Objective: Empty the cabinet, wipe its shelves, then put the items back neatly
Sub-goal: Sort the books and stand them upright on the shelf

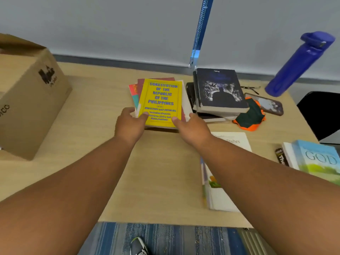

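Yellow paperback [160, 103] with blue title lettering, topping a small stack left of the dark-covered pile [219, 92], gripped at near corners by left hand [129, 123] and right hand [191, 127]

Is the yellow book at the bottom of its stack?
No, the yellow book lies topmost, resting over a red book.

White book [220, 197] partly hidden under the right forearm [257, 172]

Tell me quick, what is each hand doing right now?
Left hand: closed, gripping the left side of the book stack, thumb on the yellow book.
Right hand: closed, gripping the stack's right side.
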Motion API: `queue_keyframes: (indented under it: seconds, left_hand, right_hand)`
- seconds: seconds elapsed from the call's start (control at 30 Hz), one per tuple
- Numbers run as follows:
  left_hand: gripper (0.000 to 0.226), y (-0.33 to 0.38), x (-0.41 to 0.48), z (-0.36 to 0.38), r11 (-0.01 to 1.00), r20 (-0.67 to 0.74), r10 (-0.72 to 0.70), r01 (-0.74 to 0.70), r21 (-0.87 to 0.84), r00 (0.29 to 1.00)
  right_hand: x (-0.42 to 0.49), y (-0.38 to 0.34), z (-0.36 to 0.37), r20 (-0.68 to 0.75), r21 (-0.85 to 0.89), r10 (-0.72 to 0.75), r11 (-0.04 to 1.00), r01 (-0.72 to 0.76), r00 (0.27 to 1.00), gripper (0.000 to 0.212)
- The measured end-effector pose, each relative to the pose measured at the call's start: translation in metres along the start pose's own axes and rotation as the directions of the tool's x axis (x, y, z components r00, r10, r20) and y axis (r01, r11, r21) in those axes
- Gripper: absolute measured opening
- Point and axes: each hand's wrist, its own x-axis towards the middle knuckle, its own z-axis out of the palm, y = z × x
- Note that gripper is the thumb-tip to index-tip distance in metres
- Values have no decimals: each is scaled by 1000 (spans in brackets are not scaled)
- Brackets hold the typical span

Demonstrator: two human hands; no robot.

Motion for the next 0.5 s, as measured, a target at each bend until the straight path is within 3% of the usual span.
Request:
queue_keyframes:
  seconds: [0.17,0.27,0.4,0.5]
  left_hand:
    - [80,4,42,8,1000,149,-22,24,-7,989]
    - [78,5,56,9,997,153,1,-12,72,988]
    - [57,9,68,7,999,147,-10,4,39,989]
    - [43,9,72,7,998,172,13,-23,56,985]
  right_hand:
    - [33,-7,18,-36,-3,123,992,-123,992,32]
    - [50,-10,25,-96,-32,182,982,-186,979,55]
    - [62,-8,43,-99,-121,205,969,-216,974,78]
    - [69,-10,44,-116,-82,193,976,-203,974,77]
